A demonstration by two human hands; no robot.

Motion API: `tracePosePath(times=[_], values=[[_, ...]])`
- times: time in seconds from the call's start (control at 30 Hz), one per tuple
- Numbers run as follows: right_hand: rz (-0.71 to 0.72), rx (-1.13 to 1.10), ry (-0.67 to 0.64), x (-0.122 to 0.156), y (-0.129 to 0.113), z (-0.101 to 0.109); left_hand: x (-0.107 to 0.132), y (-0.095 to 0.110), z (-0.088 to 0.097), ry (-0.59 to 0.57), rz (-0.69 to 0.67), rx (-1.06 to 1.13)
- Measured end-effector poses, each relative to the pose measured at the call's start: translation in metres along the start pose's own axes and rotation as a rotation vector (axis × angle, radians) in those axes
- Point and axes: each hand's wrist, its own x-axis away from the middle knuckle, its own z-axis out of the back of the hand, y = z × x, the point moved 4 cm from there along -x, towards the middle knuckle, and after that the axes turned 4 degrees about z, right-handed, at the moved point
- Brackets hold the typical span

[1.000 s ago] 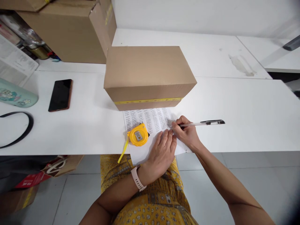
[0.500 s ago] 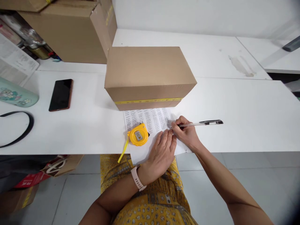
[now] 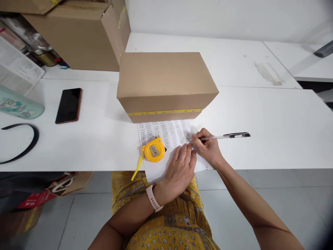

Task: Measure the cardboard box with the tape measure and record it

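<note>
Your right fingers [image 3: 201, 138] are pinched round a pen [image 3: 223, 136], tip down on the sheet [image 3: 169, 133]; your left fingers [image 3: 183, 154] lie flat and loose on the paper, gripping nothing, just beside the right hand [image 3: 208, 149]; left hand [image 3: 178, 172] presses the sheet's near part, a pale smooth watch [image 3: 152, 198] band on its wrist. Pen is slim, clear barrel, black cap end pointing right, lying almost level above the table [image 3: 273, 132]. Sheet is white, thin, covered in tight columns of small handwriting, too small to read; its far edge runs under the box [image 3: 163, 81], its near edge hangs over the table's front. Box is plain brown cardboard, matte, rectangular, shut, with a yellow tape [image 3: 166, 112] stretched along its near lower face; markings on the tape can't be read. Tape measure [image 3: 154, 150] case is round, glossy yellow plastic with a small metal clip, sitting on the sheet left of your left hand; a yellow strap trails off the table edge. Table is smooth white laminate. Far left: black phone [image 3: 69, 105], flat, screen dark; green bottle [image 3: 19, 104] on its side with cartoon print; black curved band [image 3: 23, 146]. Bigger cardboard boxes [image 3: 85, 38] behind, back left.
</note>
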Motion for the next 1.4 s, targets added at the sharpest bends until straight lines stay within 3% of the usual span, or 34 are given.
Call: tracePosePath(times=[1.4], values=[[0.012, 0.026, -0.03, -0.0003, -0.0059, -0.0001, -0.0009, 0.0005, -0.0005, -0.026, -0.002, 0.002]])
